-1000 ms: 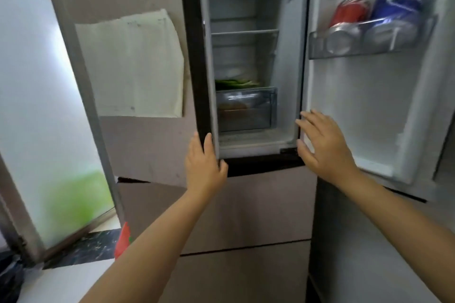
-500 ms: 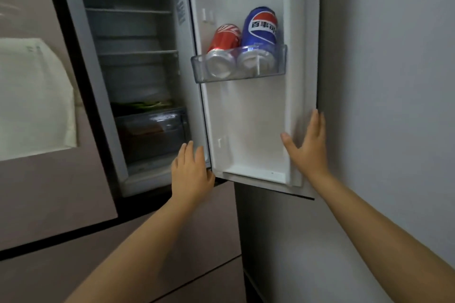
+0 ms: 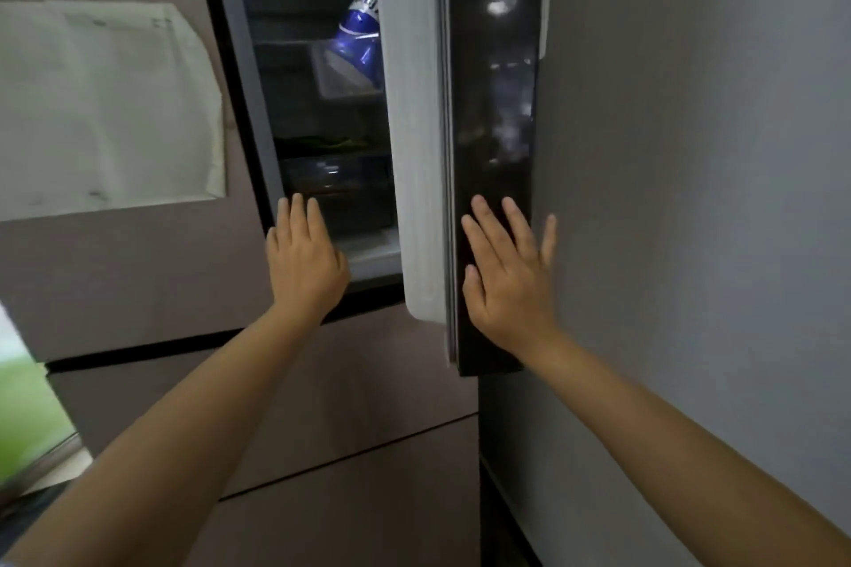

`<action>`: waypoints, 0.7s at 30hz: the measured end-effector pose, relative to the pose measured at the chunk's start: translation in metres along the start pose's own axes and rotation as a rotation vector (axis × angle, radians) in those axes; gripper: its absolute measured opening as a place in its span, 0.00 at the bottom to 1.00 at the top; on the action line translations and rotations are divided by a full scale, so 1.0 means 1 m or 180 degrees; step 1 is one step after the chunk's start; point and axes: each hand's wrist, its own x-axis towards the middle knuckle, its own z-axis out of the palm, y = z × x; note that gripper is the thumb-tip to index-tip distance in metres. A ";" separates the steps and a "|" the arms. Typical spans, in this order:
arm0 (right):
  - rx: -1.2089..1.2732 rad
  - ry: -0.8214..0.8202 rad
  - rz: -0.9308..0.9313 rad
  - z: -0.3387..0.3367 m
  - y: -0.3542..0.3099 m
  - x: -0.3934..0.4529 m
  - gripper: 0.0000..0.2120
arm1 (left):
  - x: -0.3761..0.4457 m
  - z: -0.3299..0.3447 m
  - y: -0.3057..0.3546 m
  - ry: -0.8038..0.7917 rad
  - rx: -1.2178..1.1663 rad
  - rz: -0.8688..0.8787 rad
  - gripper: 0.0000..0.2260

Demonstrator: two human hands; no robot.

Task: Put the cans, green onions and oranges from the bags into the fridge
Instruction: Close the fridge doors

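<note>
The fridge's right door (image 3: 492, 115) stands partly ajar, its glossy black front turned toward me. My right hand (image 3: 509, 276) lies flat on that front near its lower edge, fingers spread. My left hand (image 3: 304, 258) is raised at the bottom of the gap, fingers straight, holding nothing. Through the gap I see a blue can (image 3: 361, 37) in the clear door bin, green onions (image 3: 322, 143) on a shelf, and a clear drawer (image 3: 336, 180) below them. The red can and the oranges are hidden.
The closed left fridge door (image 3: 115, 281) carries a taped white sheet (image 3: 106, 101). Brown lower drawers (image 3: 350, 391) sit below. A grey wall (image 3: 690, 198) rises directly right of the fridge. A glass panel with green behind it (image 3: 23, 419) is at far left.
The right door has swung most of the way toward the fridge, hiding the red can. My right hand moved from the door's edge onto its black front. The view shifted.
</note>
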 end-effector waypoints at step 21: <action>0.0148 0.0514 -0.0869 0.253 -0.079 0.067 0.26 | 0.097 0.034 -0.177 0.1345 0.1146 0.0865 0.29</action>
